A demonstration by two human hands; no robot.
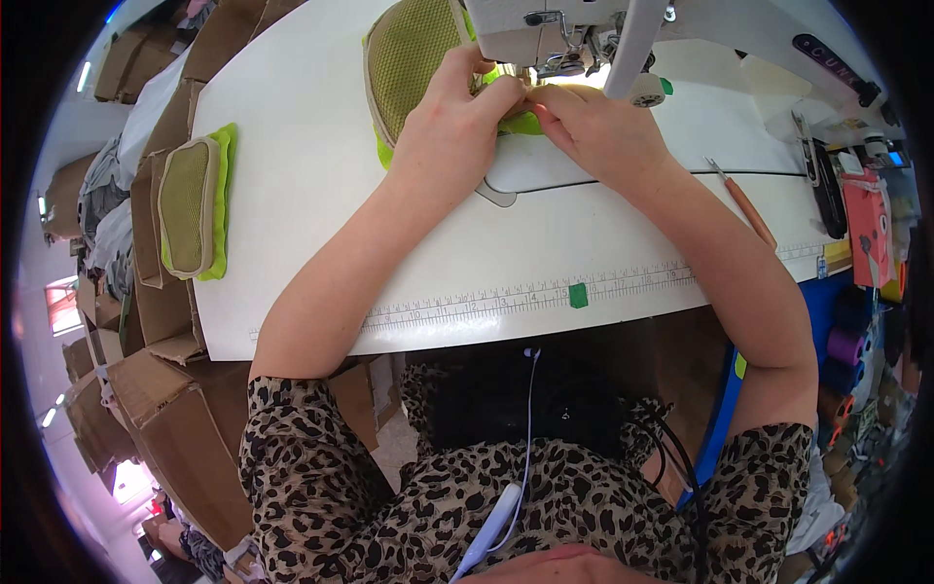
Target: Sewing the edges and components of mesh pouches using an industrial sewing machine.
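An olive mesh piece with beige binding and lime-green fabric lies at the sewing machine, under and beside the lit presser foot. My left hand is closed on its right side, fingers curled close by the foot. My right hand is closed, thumb and forefinger pinching the piece's edge just below the foot, near the left fingertips. The exact spot under the fingers is partly hidden.
A similar small piece lies at the left of the white table. A wooden-handled tool, black cutters and a pink box are on the right. Cardboard boxes stand left. A printed ruler runs along the front edge.
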